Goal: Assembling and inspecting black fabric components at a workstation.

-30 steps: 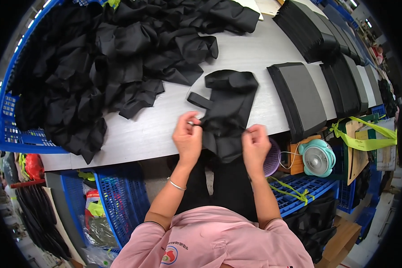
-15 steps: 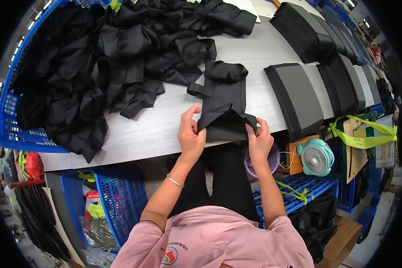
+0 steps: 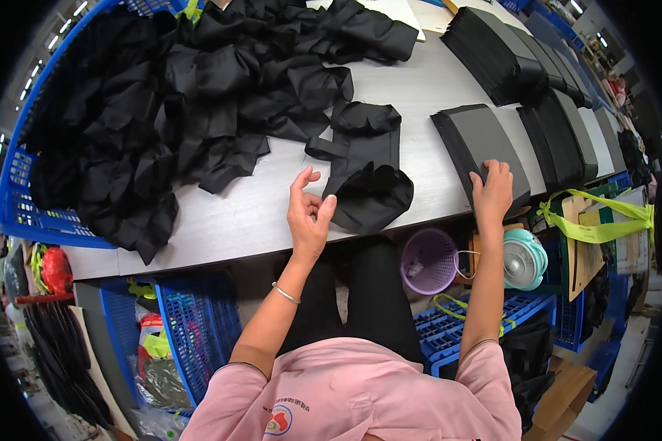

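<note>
A black fabric bag (image 3: 366, 151) lies on the table in front of me, its near end gaping open and a strap loop sticking out on its left. My left hand (image 3: 309, 209) is beside the left edge of that opening, fingers apart, with no cloth pinched in it. Over on the right, my right hand (image 3: 493, 192) touches the near part of a stack of flat dark grey panels (image 3: 485, 136) with black edges. Its thumb and fingers are bent and spread on the top panel, and nothing is lifted.
Crumpled black fabric pieces (image 3: 206, 95) heap over the table's left side and a blue crate (image 3: 15, 213). Further panel stacks (image 3: 559, 140) stand at right. Below the table edge are a purple basket (image 3: 428, 261), a teal fan (image 3: 526, 259) and blue crates (image 3: 198, 331).
Both hands have let go of the bag's edges. My right hand has moved right onto the panel stack, while the left stays close to the bag, whose opening now gapes rounder.
</note>
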`<state>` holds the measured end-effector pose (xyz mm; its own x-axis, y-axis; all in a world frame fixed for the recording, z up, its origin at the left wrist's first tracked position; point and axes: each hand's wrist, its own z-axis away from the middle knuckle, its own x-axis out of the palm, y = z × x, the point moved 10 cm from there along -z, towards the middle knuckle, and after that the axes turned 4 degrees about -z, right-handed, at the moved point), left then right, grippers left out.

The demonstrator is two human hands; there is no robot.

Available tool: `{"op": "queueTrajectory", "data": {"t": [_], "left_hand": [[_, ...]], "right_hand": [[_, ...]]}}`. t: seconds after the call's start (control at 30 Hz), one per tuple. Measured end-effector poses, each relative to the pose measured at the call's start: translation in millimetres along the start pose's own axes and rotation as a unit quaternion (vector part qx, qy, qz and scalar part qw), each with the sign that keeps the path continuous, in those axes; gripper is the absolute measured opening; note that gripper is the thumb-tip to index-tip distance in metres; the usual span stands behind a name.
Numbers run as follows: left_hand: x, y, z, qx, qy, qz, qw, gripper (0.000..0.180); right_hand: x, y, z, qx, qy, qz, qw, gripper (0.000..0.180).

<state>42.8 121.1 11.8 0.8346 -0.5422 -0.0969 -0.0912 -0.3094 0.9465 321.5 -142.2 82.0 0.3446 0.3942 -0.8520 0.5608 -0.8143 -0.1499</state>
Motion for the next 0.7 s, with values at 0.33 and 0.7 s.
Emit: {"op": "queueTrajectory", "data": {"t": [0.33,0.7], "left_hand": [[-13,9,9,-0.022,0.042,0.05,0.998,0.051],[-18,73,94,0.053,0.028,0.068,0.996,0.05]], "right_hand": [[11,45,-22,0.114,-0.139,-0.231,0.956,0.025],[5,32,-23,0.06,-0.146,-0.177,0.971,0.031]]}}
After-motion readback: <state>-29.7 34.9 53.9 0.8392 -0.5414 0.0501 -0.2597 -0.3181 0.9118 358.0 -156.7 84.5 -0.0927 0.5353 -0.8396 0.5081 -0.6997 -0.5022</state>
